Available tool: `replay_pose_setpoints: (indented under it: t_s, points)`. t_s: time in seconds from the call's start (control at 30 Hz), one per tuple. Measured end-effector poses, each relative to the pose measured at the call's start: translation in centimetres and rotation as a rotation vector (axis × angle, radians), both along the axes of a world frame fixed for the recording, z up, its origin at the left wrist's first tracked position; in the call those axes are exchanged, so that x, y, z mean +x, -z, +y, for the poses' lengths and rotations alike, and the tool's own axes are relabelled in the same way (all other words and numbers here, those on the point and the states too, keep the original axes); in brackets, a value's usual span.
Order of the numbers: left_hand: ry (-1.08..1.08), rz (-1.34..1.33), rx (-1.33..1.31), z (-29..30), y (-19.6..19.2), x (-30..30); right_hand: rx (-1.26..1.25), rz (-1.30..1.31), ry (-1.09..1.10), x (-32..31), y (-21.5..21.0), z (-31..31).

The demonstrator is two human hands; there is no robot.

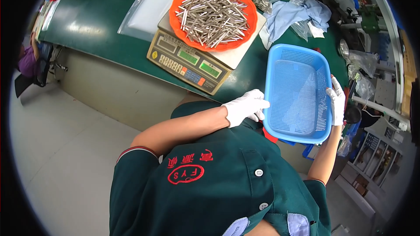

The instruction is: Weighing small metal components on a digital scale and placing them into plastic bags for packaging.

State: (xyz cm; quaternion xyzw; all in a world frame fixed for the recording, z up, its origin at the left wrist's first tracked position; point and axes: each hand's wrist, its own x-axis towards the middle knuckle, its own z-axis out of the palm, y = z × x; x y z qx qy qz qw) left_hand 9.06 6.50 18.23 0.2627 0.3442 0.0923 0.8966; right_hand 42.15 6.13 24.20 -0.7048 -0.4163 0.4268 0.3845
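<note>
A blue plastic mesh basket [296, 88] is tilted at the front edge of the table, its bare mesh bottom showing. My right hand [336, 102], in a white glove, grips its right side, fingers over the outer wall. My left hand [246, 107], also gloved in white, is closed with its fingertips at the basket's left rim; part of its grip is hidden. Left of the basket, an orange scalloped bowl [176, 22] full of short metal pins [213, 16] rests on a digital counting scale [186, 66] with green lit displays.
The green table [98, 19] carries a clear bag with white sheets [151, 8] beside the scale. Behind the basket lie a blue cloth [297, 15] and a bag of small metal parts [261, 1]. A person in purple [29, 62] sits at the far left.
</note>
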Motion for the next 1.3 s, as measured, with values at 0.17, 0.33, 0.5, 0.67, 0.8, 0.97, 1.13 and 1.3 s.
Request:
replay_pose_setpoints:
  t_s: [0.17,0.33,0.5,0.67,0.8,0.97,1.13,1.3]
  points:
    - [-0.129,0.042,0.105,0.0,0.5,-0.8,0.045,-0.155,0.068,-2.0,2.5,-3.0]
    - [-0.138,0.254,0.408,0.1,1.9,-1.0,-0.002,-0.3,0.164,-5.1,4.8,-3.3]
    - [-0.113,0.335,0.64,0.0,3.4,-0.5,0.112,-0.214,0.226,-5.3,6.7,-3.6]
    - [-0.043,0.433,0.637,0.6,2.4,0.3,0.175,-0.381,0.177,-3.8,10.2,-3.8]
    - [-0.007,0.485,0.646,1.0,2.2,-0.4,0.253,-0.395,0.159,-5.3,10.7,-3.2]
    - [-0.029,0.368,0.518,1.1,2.2,-1.2,0.321,-0.552,0.139,-4.5,14.1,-3.1]
    - [-0.021,0.272,0.349,1.9,1.4,-1.6,0.11,-0.835,0.177,-6.3,13.1,-2.2]
    - [-0.009,0.131,0.221,1.4,1.7,-0.4,-0.096,-0.894,0.283,-4.1,16.5,-4.6]
